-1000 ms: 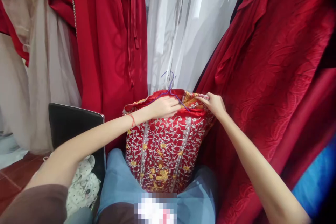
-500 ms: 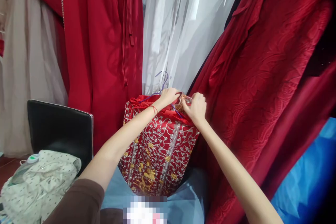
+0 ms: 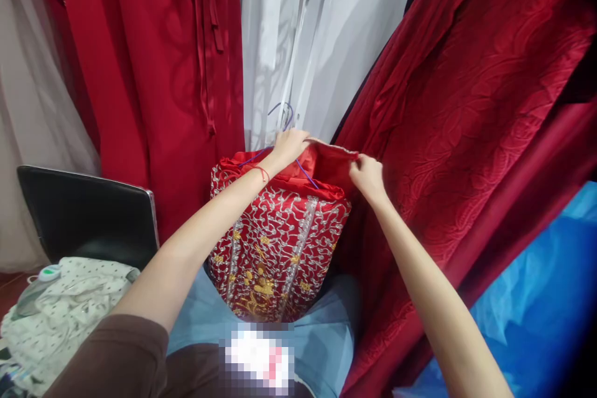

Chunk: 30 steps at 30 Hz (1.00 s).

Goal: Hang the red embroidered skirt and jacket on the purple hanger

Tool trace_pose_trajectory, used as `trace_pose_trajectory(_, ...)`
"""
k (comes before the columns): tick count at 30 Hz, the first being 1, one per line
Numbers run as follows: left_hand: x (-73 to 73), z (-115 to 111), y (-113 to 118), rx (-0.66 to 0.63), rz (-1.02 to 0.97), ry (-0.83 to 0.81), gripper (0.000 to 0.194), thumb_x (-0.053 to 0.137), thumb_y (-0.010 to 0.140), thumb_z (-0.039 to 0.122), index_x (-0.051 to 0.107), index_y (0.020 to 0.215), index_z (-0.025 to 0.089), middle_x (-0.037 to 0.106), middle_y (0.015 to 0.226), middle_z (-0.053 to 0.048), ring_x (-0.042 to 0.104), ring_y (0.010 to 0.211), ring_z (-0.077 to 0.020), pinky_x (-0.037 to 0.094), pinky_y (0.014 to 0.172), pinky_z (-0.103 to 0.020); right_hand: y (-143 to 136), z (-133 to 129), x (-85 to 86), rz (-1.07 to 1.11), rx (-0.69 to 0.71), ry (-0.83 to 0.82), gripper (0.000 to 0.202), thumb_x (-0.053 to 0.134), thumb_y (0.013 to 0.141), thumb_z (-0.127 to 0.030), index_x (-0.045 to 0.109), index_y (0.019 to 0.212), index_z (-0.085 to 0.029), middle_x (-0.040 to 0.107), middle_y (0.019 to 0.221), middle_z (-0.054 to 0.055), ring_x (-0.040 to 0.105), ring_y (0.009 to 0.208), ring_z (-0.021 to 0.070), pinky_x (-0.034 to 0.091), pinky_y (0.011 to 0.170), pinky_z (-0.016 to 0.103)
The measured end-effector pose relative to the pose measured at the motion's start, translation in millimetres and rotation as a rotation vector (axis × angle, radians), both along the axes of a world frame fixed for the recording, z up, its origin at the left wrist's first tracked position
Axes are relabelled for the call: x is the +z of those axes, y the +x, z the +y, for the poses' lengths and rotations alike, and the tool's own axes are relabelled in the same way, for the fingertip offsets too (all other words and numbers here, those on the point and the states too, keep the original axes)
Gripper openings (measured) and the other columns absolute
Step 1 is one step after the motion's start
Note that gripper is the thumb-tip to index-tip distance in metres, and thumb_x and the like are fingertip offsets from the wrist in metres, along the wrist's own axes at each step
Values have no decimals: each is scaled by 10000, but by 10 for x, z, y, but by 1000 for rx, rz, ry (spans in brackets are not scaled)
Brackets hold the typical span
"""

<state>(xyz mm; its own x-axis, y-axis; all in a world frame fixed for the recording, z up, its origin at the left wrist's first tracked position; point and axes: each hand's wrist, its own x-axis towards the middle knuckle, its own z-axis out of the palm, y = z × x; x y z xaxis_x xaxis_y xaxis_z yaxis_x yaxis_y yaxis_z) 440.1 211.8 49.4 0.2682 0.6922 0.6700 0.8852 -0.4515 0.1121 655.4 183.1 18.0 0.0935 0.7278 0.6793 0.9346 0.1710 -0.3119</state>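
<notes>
The garment [image 3: 273,249] stands between my knees [image 3: 344,306], and the step in hand looks like pulling its top edge [image 3: 333,148] taut. My left hand [image 3: 293,142], mostly closed, grips one end above the hanger [image 3: 308,175]; I can't tell whether it has that too. My right hand [image 3: 370,175], fingers curled tight, pinches the other. Next calls for even tension, I judge.

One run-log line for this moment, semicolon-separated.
left hand: gripping fabric edge; right hand: gripping same edge; embroidered red garment: between blue-clad legs; purple hanger: at garment's opening
</notes>
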Motion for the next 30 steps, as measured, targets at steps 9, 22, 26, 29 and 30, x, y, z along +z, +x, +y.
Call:
trace_pose_trajectory(9, -27, -22, -110, -49, 38, 119, 427, 435, 985, 486, 707, 1156, 206, 742, 968, -126, 690, 961, -260, 464, 819, -325, -231, -740, 25, -243, 9, 418, 314, 381, 988, -365, 609, 1057, -160, 685, 820, 99, 648, 750, 215, 422, 632, 275)
trace_pose_trajectory(22, -164, 66, -329, -70, 296, 203, 266, 541, 955, 337, 747, 1074, 219, 758, 879, -105, 710, 834, -223, 465, 718, -302, -1016, -1206, -332, -348, -130, -219, 358, 460, 835, -82, 480, 1190, -45, 697, 847, 196, 716, 788, 284, 497, 657, 317)
trace_pose_trajectory(26, -207, 125, -334, -104, 294, 235, 293, 517, 967, 373, 721, 1139, 252, 764, 905, -92, 709, 814, -217, 448, 686, -300, -991, -1407, -297, -307, 37, -150, 333, 408, 903, -163, 475, 1216, -69, 690, 800, 159, 688, 702, 257, 477, 603, 311)
trace_pose_trajectory(29, -237, 131, -333, -92, 327, 205, 255, 546, 945, 316, 740, 1084, 224, 760, 878, -95, 701, 790, -219, 436, 675, -305, -1288, -1143, -714, -294, 192, -214, 422, 358, 917, -116, 401, 1326, -23, 700, 805, 145, 683, 703, 234, 458, 586, 295)
trace_pose_trajectory(30, -245, 125, -333, -83, 347, 198, 236, 557, 932, 286, 750, 1044, 209, 757, 864, -99, 698, 783, -222, 436, 679, -311, -1392, -1008, -882, -334, 191, -257, 476, 348, 889, -52, 370, 1363, -5, 707, 825, 147, 689, 728, 230, 457, 603, 292)
